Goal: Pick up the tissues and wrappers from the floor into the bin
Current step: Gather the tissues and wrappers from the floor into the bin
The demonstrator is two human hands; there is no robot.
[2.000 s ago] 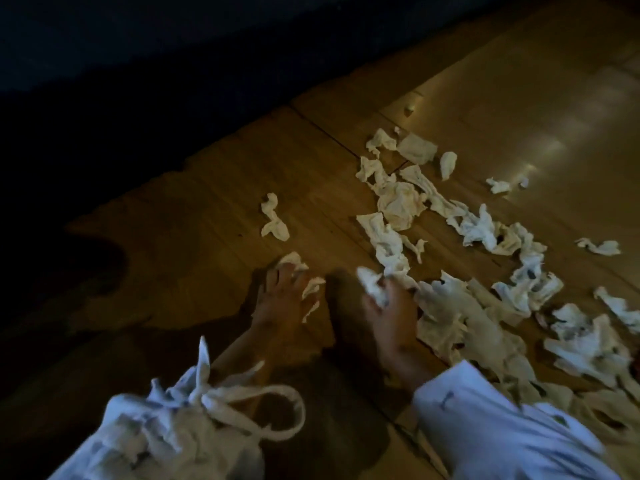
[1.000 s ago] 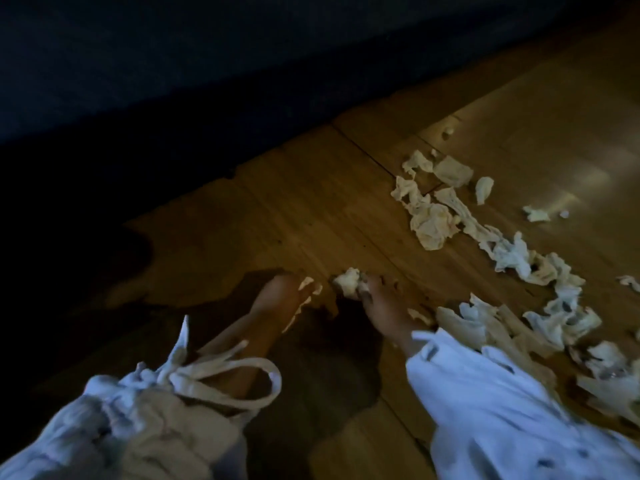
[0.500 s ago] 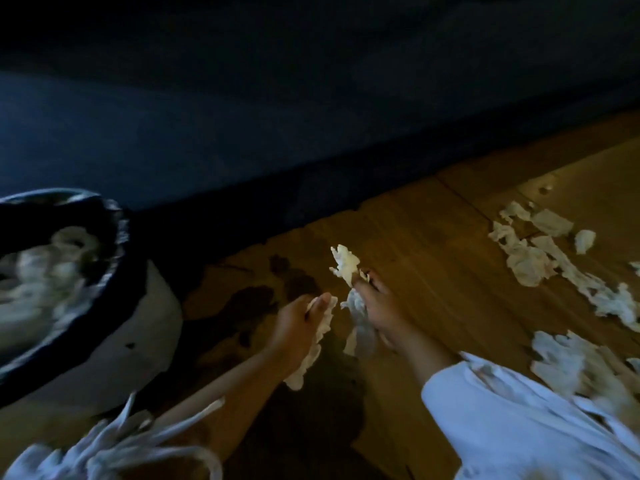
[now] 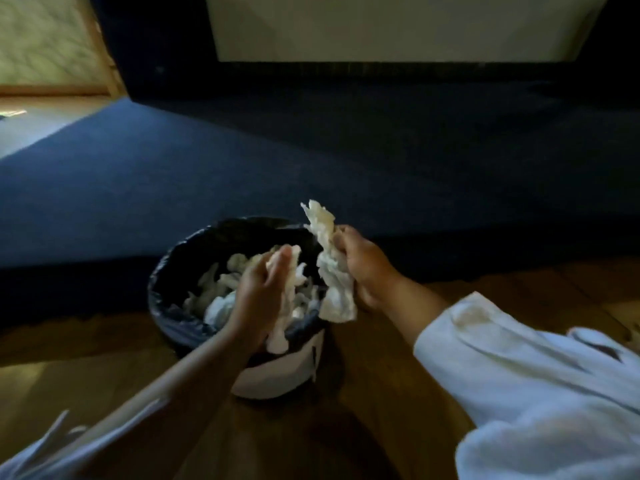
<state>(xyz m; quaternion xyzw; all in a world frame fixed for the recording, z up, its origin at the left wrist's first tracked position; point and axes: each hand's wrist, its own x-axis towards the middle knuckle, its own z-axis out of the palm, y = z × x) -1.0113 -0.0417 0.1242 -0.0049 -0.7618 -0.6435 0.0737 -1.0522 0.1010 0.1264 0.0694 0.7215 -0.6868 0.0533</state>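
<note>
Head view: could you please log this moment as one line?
left hand: tissue over bin | right hand: tissues at rim | phase: dropping

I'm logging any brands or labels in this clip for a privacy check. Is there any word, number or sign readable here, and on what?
None can be read.
Bin: white wall plain; its one dark mark is no legible text.
Tissues in the left hand and right hand: no print shows.
Pale panel behind: blank.

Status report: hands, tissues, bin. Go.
Left hand gripping tissues over bin. Right hand gripping tissue wad at rim. Bin part full. Nothing blocking.
</note>
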